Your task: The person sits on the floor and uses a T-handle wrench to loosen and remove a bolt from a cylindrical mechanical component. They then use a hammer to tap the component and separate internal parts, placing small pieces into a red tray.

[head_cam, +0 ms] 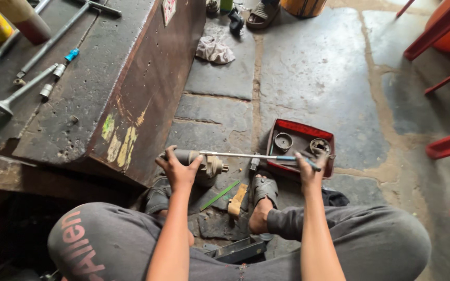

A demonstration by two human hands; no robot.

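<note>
Hands: left (179, 169) grips motor (199, 162), right (310, 169) grips screwdriver (256, 156); red tray (300, 128) behind, workbench (105, 88) left.

Both my bare forearms reach forward from my lap, roughly parallel and well apart. My left hand (179, 169) is curled, fingers wrapped over the top, thumb out to the side, grip closed. My right hand (310, 169) is fisted, knuckles up, wrist straight, grip closed too.
</note>
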